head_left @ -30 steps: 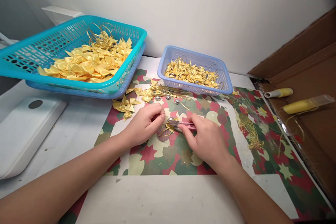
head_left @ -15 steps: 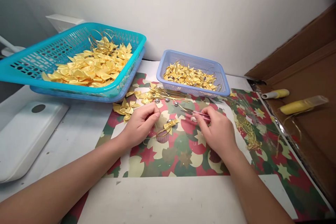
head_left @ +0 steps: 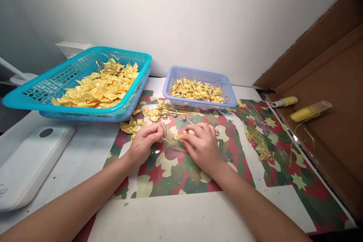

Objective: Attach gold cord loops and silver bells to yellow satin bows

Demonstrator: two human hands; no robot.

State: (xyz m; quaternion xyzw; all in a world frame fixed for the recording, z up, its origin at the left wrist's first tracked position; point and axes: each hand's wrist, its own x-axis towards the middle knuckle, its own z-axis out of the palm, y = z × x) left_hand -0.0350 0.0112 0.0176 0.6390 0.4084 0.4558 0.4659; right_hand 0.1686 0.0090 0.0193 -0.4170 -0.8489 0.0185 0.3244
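Observation:
My left hand [head_left: 146, 143] is closed in a pinch on a thin pale gold cord over the patterned sheet [head_left: 181, 181]. Just right of it, my right hand [head_left: 202, 145] has its fingertips closed on a yellow ribbon bow [head_left: 180, 136], which they partly cover. The cord stretches between the hands. Behind them lie several loose yellow bows [head_left: 133, 125], a bundle of gold cords [head_left: 181, 110] and small silver bells [head_left: 183, 119]. Part of a pink-handled tool [head_left: 217, 132] shows beyond my right fingers.
A turquoise basket [head_left: 28, 100] of yellow bows stands back left, a lilac basket [head_left: 231, 100] with belled bows at the back. A white device [head_left: 31, 166] lies left. Right are gold cord scraps [head_left: 265, 151], two yellow-wrapped tubes [head_left: 310, 111] and cardboard [head_left: 334, 90].
My right hand has moved left and let go of the pink-handled tool. It has taken hold of the bow that lay between the hands. The camera view has tilted up slightly.

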